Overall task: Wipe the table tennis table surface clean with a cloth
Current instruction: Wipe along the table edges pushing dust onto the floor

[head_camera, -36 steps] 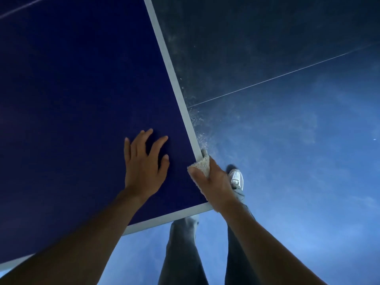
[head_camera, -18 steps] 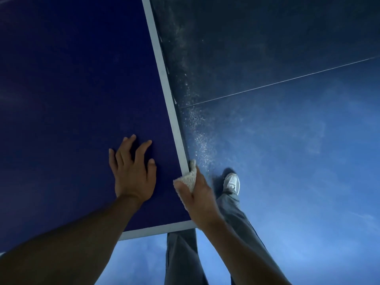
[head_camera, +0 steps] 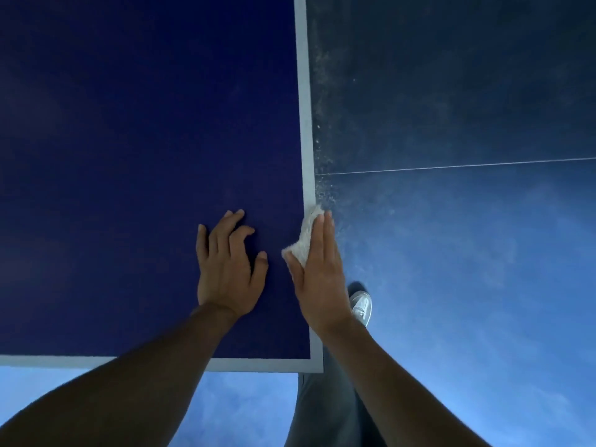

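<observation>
Straight fingers (head_camera: 322, 233) of the right hand (head_camera: 319, 279) lie together and, with the thumb, pinch a fuzzy white cloth (head_camera: 304, 241) at the right edge, near the corner. The left hand (head_camera: 225, 269) rests just left of it, fingers spread, on the matte dark-blue surface (head_camera: 129, 156). A pale border (head_camera: 304, 108) rims it, with dusty blue floor (head_camera: 467, 253) to the right

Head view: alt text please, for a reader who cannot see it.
A right hand holds a pale cloth against the white side edge of a blue table tennis table, near its corner. The left hand rests on the surface beside it.
</observation>
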